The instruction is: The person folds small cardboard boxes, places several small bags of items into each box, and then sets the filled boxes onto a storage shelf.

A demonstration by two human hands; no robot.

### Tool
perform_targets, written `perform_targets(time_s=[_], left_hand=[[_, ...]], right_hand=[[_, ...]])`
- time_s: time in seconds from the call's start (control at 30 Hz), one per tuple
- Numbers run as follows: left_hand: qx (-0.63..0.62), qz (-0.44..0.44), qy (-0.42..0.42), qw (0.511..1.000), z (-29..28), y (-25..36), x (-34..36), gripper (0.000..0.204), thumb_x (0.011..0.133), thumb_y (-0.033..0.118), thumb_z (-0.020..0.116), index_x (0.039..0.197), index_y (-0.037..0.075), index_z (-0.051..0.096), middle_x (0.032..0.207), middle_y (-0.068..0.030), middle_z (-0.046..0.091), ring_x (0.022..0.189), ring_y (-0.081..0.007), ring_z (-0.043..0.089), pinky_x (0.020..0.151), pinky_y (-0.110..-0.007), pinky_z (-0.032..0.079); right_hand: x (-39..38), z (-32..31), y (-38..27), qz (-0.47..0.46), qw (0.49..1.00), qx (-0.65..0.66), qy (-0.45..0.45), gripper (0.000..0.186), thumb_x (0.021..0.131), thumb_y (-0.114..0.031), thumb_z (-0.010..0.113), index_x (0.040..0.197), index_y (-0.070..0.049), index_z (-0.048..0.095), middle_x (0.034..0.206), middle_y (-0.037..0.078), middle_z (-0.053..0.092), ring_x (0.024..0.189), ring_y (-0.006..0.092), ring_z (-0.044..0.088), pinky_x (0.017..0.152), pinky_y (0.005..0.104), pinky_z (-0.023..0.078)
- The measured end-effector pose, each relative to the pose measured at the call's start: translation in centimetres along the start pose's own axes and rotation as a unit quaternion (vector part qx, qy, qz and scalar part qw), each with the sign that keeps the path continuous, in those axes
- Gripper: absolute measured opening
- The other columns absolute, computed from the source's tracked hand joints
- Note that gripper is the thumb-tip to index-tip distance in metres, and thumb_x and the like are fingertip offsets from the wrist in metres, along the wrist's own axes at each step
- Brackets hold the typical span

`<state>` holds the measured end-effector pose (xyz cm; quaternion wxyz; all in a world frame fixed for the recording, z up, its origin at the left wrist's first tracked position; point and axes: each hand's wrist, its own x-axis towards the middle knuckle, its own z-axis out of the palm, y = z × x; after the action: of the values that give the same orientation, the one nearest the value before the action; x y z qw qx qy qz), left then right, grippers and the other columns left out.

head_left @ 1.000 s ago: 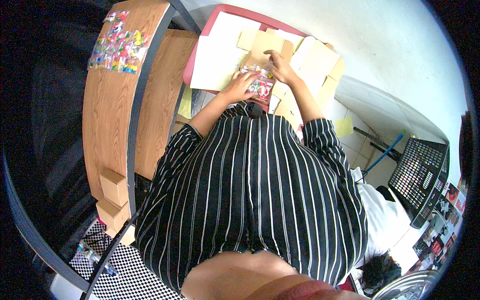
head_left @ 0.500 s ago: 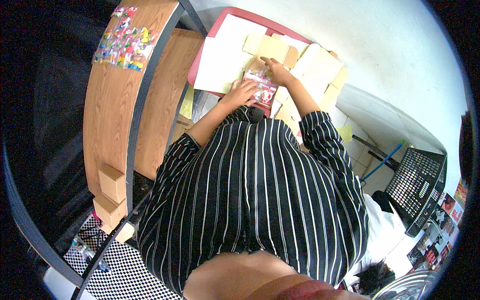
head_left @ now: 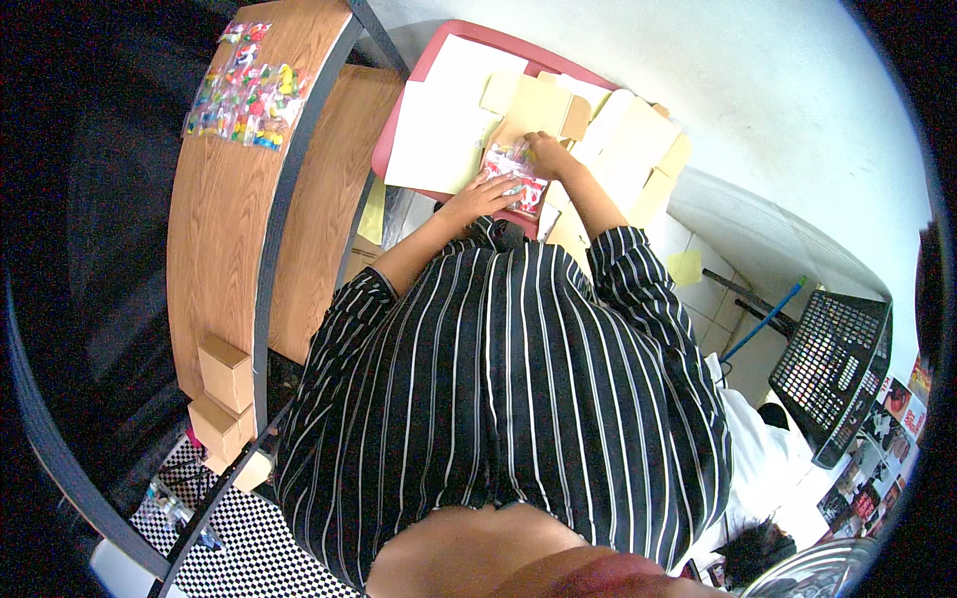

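Observation:
A cardboard box [head_left: 535,211] lies on a red-rimmed tray [head_left: 392,128], filled with small clear packets of colourful pieces [head_left: 528,194] and with its flap [head_left: 539,102] folded out behind. My left hand [head_left: 482,196] lies with fingers spread over the box's near left part, on the packets. My right hand [head_left: 548,155] is at the upper right of the box, fingers curled down among the packets; what they hold is too small to make out. White and cream papers [head_left: 437,107] and flattened card pieces [head_left: 633,140] surround the box.
A wooden shelf [head_left: 214,249] on the left carries many colourful packets [head_left: 249,95] and small cardboard boxes [head_left: 224,371]. A second board [head_left: 314,219] sits beside it. On the right are a white wall [head_left: 768,100], a black mesh crate [head_left: 827,369] and a blue stick [head_left: 768,319].
My right hand has moved down from the box's flap into the packets, and its extended index finger is now curled. My left hand stays on the box, fingers shifted slightly.

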<state>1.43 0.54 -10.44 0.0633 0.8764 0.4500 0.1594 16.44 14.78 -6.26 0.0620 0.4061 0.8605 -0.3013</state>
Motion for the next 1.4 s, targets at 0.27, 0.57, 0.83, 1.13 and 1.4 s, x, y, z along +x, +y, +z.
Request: perform_targets(time_s=[0.27,0.57,0.83,1.13,1.4], left_hand=[[-0.037,-0.014,0.002,0.999,-0.6,0.6,0.0,0.049,0.078,0.02,0.041,0.127,0.021,0.036,0.133,-0.0011,0.033,0.121,-0.0168,0.034,0.1,-0.044,0.025],[-0.006,-0.015,0.032,0.999,0.3,0.2,-0.4,0.047,0.077,0.02,0.043,0.125,0.022,0.04,0.13,0.0002,0.037,0.118,-0.0156,0.038,0.099,-0.044,0.025],[0.0,-0.029,0.034,0.999,-0.5,0.7,-0.3,0.045,0.078,0.026,0.042,0.123,0.022,0.042,0.129,0.0011,0.039,0.117,-0.0142,0.039,0.097,-0.042,0.027],[0.001,-0.039,0.017,0.999,0.0,0.5,-0.5,0.044,0.079,0.022,0.043,0.123,0.025,0.042,0.129,0.0019,0.039,0.118,-0.0135,0.038,0.097,-0.042,0.027],[-0.009,-0.02,0.001,1.0,0.4,0.1,-0.5,0.047,0.078,0.021,0.045,0.125,0.024,0.039,0.132,0.0014,0.035,0.122,-0.0144,0.033,0.099,-0.044,0.025]], right_hand=[[0.6,0.1,0.6,0.007,0.998,-0.015,-0.059,0.052,0.064,-0.014,0.06,0.111,0.004,0.046,0.099,0.025,0.056,0.095,0.0348,0.054,0.08,0.0386,0.044],[-0.1,-0.5,-0.9,0.019,0.998,-0.03,-0.044,0.051,0.065,-0.012,0.06,0.113,0.001,0.046,0.095,0.025,0.057,0.092,0.0373,0.055,0.08,0.0396,0.044],[-0.1,-0.6,0.2,-0.029,0.999,-0.018,0.006,0.044,0.064,-0.009,0.06,0.106,0.0,0.051,0.09,0.02,0.059,0.087,0.0336,0.057,0.078,0.0377,0.045],[0.4,-0.3,0.5,-0.004,0.999,0.02,-0.031,0.04,0.07,-0.016,0.058,0.105,0.002,0.052,0.094,0.021,0.059,0.091,0.0324,0.057,0.078,0.0369,0.045],[1.4,0.7,0.3,0.002,0.999,-0.047,-0.027,0.041,0.069,-0.024,0.062,0.098,0.004,0.055,0.092,0.022,0.059,0.089,0.0347,0.056,0.078,0.0386,0.045]])
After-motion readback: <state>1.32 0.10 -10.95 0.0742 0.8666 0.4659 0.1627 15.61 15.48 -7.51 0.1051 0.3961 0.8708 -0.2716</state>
